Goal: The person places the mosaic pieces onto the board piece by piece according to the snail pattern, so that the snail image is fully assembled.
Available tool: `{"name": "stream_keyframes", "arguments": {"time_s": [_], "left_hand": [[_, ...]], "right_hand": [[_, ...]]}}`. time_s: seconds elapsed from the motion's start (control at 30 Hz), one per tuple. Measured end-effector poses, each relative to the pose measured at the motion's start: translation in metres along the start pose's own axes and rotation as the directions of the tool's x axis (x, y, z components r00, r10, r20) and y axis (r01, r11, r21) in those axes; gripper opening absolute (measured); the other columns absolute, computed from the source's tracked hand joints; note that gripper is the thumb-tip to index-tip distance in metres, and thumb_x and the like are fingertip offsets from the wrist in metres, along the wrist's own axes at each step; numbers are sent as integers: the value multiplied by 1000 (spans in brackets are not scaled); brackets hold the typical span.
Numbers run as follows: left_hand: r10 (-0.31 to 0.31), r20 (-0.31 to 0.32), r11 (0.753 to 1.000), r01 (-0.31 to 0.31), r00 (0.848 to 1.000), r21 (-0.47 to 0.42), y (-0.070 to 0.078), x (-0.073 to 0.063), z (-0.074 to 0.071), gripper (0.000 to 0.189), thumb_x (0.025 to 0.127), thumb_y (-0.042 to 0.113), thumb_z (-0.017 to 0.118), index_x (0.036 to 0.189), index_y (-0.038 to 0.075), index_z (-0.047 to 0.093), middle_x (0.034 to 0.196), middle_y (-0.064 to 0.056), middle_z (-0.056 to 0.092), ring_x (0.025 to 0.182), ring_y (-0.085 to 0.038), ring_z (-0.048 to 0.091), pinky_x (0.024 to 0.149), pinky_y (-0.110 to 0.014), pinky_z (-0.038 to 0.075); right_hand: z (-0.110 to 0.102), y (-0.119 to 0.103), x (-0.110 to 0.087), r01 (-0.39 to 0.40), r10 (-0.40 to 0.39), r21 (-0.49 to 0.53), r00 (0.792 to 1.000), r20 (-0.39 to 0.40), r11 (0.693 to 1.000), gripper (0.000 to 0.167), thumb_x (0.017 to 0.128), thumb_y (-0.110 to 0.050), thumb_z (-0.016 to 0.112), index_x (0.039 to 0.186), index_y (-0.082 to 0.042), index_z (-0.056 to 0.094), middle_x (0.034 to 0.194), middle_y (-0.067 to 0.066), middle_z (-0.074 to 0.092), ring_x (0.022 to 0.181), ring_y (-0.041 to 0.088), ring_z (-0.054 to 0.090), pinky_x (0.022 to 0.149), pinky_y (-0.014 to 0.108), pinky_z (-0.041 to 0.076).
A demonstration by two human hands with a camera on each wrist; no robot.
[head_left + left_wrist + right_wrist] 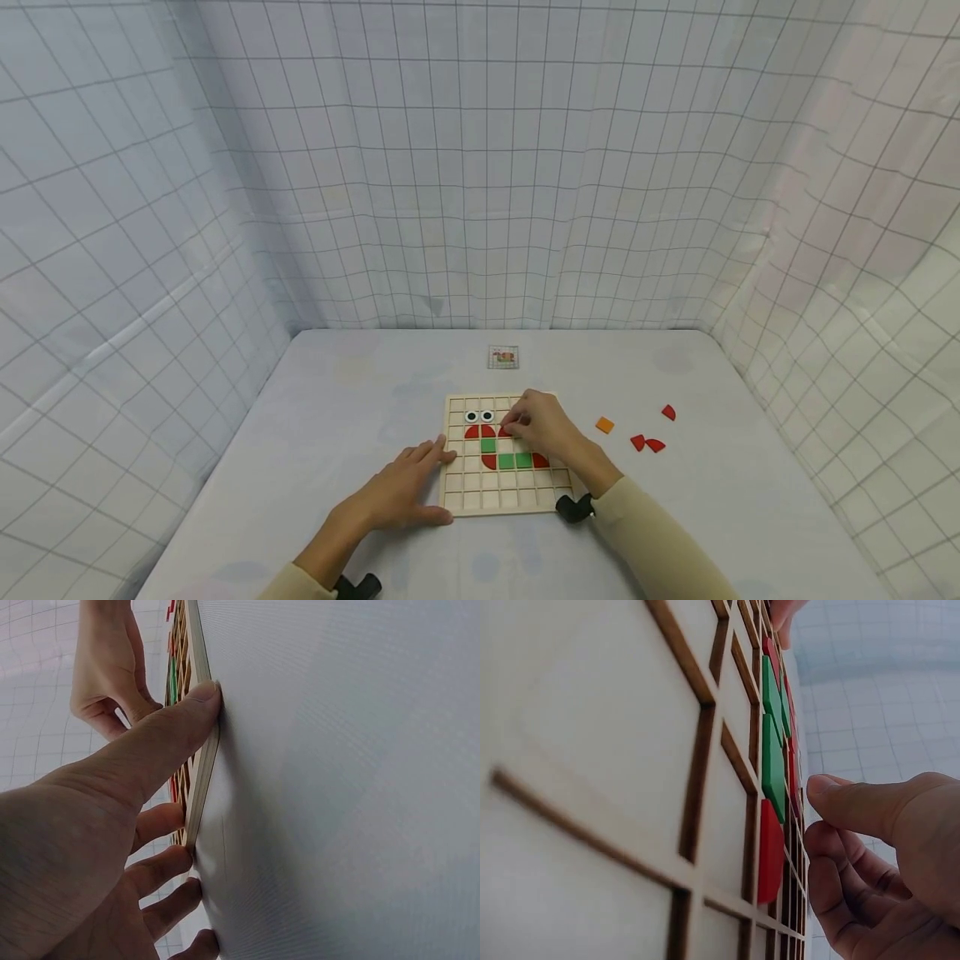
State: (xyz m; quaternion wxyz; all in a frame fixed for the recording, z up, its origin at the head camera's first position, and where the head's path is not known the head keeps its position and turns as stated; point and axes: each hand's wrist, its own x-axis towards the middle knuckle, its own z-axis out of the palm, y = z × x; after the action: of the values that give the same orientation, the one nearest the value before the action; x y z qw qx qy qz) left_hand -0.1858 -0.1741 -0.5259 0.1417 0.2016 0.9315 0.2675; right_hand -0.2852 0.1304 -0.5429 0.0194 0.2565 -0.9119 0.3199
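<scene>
A wooden grid board [468, 498] lies on the table. My left hand [397, 493] rests along its left side with fingers spread; in the left wrist view the thumb [176, 724] presses the board's edge. My right hand [549, 427] is over the upper right part, thumb and fingertips pinching a red quarter-circle piece [505, 432] at a cell; the fingers partly hide it. Set in the grid are two eye pieces [479, 416], several red quarter-circles [472, 432] and green squares [506, 461]. In the right wrist view a red piece [769, 855] sits beside green ones [773, 761].
Right of the board lie an orange square [604, 425] and loose red quarter-circles [655, 446], with another red one [669, 412] farther out. A small picture card [503, 357] lies behind the board. Grid-patterned white curtains [465, 167] enclose the white table [360, 392].
</scene>
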Motion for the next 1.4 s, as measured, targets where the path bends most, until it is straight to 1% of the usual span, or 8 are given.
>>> {"name": "stream_keyframes", "arguments": {"time_s": [0.37,0.7,0.73,0.77,0.97,1.0,1.2,1.4], "left_hand": [[-2,-10,1000,2,1000,-7,1,-2,0,109,89,42,104,176,8,49,187,-23,42,167,-55,46,131,-77,45],[-12,4,1000,12,1000,-7,1,-1,1,111,89,43,104,177,8,47,187,-23,41,168,-55,45,131,-78,44],[-9,2,1000,9,1000,-7,1,-2,1,111,89,43,104,177,7,47,187,-23,41,167,-55,45,131,-78,44],[-5,1,1000,5,1000,-7,1,-2,1,112,89,43,104,177,7,47,187,-23,42,167,-56,45,131,-78,44],[9,-5,1000,-9,1000,-6,0,-1,0,113,90,43,103,178,5,44,186,-23,43,167,-56,45,131,-78,44],[7,-6,1000,-7,1000,-6,0,-1,0,113,90,43,103,178,5,44,186,-23,43,167,-55,45,131,-78,44],[-3,-12,1000,3,1000,-9,1,-2,0,105,88,40,105,174,10,53,187,-24,41,168,-55,44,132,-78,43],[-5,-13,1000,5,1000,-11,1,-1,1,104,88,40,105,173,11,54,187,-23,41,168,-55,45,132,-78,43]], "right_hand": [[-18,3,-19,-25,24,-25,999,-25,999,7,103,-9,90,100,-15,91,100,-3,76,87,7,62,78,23,57],[-42,18,-47,-110,109,-34,994,-31,993,5,101,-7,91,105,-10,89,99,-1,75,85,9,61,74,21,53],[-44,21,-49,-119,118,-29,992,-34,993,6,101,-8,91,105,-11,89,100,-1,75,85,9,61,74,21,54],[-40,39,-52,-77,76,-21,996,-47,997,3,104,-13,89,106,-12,89,101,-1,75,86,9,62,74,22,54],[-55,59,-67,-116,113,-46,991,-69,992,8,102,-12,90,110,-13,90,105,0,77,88,11,63,74,25,56],[-64,46,-71,-171,168,-65,984,-60,983,11,100,-8,91,109,-13,90,104,0,77,88,11,63,74,24,55],[-84,56,-90,-188,183,-89,981,-57,978,21,97,-13,96,116,-12,89,109,3,76,90,13,59,74,24,51],[-102,77,-109,-222,222,-64,975,-7,973,33,92,-16,101,122,-13,87,120,5,75,88,12,55,70,24,48]]}}
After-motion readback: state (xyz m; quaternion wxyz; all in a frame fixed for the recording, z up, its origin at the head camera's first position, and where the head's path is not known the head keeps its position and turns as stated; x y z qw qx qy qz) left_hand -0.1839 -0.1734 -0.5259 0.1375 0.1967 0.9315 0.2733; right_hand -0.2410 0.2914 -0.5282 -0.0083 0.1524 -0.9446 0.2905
